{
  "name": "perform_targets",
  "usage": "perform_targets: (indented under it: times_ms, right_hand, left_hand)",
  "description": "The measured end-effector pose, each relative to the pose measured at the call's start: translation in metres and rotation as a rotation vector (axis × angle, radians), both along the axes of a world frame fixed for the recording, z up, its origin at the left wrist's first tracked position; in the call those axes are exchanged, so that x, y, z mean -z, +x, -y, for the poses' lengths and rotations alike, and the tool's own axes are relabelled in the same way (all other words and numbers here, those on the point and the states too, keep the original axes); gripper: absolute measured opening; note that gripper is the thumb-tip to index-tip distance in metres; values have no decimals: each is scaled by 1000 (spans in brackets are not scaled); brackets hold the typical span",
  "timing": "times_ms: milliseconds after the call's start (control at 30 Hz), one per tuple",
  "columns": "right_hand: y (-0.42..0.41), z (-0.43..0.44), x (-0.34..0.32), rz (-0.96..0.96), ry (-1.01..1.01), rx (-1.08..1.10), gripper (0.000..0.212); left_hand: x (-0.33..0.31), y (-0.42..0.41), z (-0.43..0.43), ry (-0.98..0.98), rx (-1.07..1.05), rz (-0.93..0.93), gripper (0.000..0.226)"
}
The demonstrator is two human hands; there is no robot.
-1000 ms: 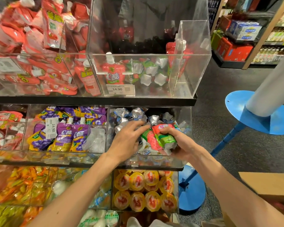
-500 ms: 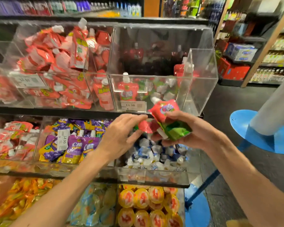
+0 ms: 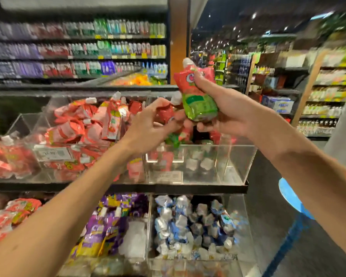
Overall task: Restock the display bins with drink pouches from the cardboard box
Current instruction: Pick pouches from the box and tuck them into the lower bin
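red-green pouch (image 3: 200,96) sat in right grip (image 3: 228,114), fingers curled round it, above clear bin (image 3: 236,162) at right. left grip (image 3: 146,126) pinched second pouch (image 3: 165,113) just beside. risk: grips crowded together, one pouch could slip, landing in full bin (image 3: 26,124) at left.

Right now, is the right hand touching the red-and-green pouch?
Touching. The head view shows the right hand with its thumb pressed across the front of the pouch and its fingers curled under the green bottom.
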State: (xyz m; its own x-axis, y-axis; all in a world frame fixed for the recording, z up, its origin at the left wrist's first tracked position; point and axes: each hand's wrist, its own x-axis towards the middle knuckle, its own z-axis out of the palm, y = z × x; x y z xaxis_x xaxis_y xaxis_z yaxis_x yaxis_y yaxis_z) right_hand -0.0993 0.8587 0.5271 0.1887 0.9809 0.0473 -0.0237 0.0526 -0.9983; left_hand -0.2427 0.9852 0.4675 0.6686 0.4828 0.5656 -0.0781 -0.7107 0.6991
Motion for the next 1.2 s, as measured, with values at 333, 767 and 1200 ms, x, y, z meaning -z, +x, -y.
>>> perform_targets:
  times_ms: [333, 767, 1200]
  right_hand:
    - [47, -30, 12, 257, 68, 312, 24]
    - [61, -47, 61, 1362, -302, 296, 19]
    - [76, -79, 67, 1184, -720, -14, 33]
  left_hand:
    - [-10, 47, -40, -107, -75, -66, 9]
    - [14, 78, -55, 172, -78, -914, 34]
    - [11, 86, -69, 78, -76, -1153, 37]
